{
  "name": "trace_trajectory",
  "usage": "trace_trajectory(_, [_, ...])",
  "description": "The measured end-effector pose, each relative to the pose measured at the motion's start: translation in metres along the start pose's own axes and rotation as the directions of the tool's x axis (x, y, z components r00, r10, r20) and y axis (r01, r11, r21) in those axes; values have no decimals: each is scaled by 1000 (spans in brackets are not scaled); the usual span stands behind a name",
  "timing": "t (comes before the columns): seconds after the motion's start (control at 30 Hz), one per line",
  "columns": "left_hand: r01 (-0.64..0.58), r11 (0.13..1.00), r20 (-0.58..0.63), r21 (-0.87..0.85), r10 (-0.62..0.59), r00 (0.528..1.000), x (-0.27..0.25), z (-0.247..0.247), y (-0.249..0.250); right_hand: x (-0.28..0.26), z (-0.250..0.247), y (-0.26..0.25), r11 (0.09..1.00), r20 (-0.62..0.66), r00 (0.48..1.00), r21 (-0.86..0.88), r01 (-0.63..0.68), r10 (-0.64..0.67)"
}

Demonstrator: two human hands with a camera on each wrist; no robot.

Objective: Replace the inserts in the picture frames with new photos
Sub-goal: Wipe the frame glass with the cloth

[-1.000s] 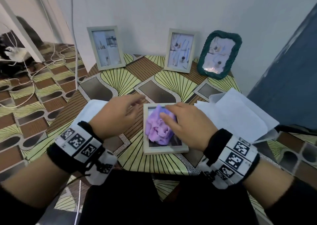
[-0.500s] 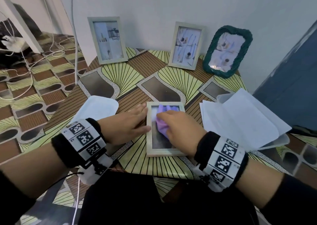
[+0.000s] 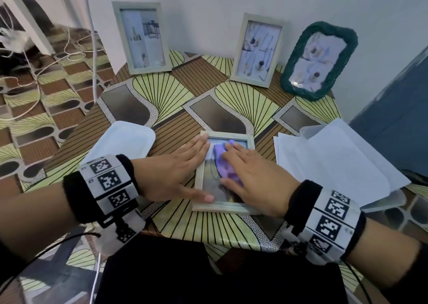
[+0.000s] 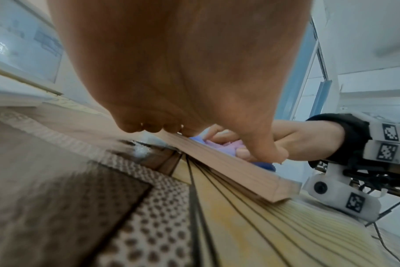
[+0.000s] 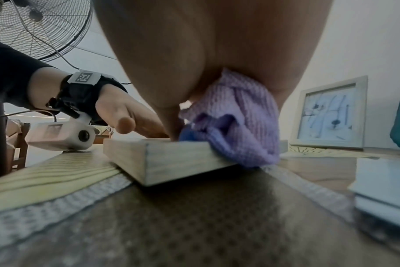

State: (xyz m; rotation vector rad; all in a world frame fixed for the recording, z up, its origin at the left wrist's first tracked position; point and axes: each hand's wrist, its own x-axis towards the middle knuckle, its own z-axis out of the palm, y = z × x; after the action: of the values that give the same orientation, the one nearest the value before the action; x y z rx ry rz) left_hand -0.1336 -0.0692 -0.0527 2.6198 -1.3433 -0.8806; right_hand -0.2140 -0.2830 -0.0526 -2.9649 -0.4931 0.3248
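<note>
On wrist bands (image 3: 108,178), square code markers, unreadable

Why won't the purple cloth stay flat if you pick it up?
The purple cloth looks soft and floppy: it lies bunched in folds under the right hand. Lifted, it would probably droop. It seems light, since it rests crumpled on the flat frame.

Both forearms extend forward with banded wrists, the left hand (image 3: 176,171) lying flat, palm down, fingers straight and thumb stretched toward the right hand (image 3: 252,176), which also lies palm down, fingers extended and pressing downward, close beside it.
</note>
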Motion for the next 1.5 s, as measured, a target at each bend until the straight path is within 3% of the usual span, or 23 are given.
trace_trajectory(0.3, [-41,998,7,47,40,999,7,-5,-2,17,5,16,993,59,995,-84,81,-76])
trace_trajectory(0.6, [-59,998,-1,2,59,998,9,-6,-5,38,1,5,998,146,988,-33,58,-53])
trace_trajectory(0.8, [-45,998,-7,34,45,999,9,-6,-5,32,-5,1,990,194,972,-19,140,-134])
trace_trajectory(1.0, [-46,999,13,-15,46,999,6,-9,-5,16,0,0,979,118,973,65,193,-199])
trace_trajectory(1.17, [-58,998,35,-19,58,998,6,-11,-6,1,7,6,965,56,964,28,260,-261])
trace_trajectory(1.5, [-42,999,29,-8,42,999,7,-9,-6,-18,1,9,979,84,977,-40,201,-198])
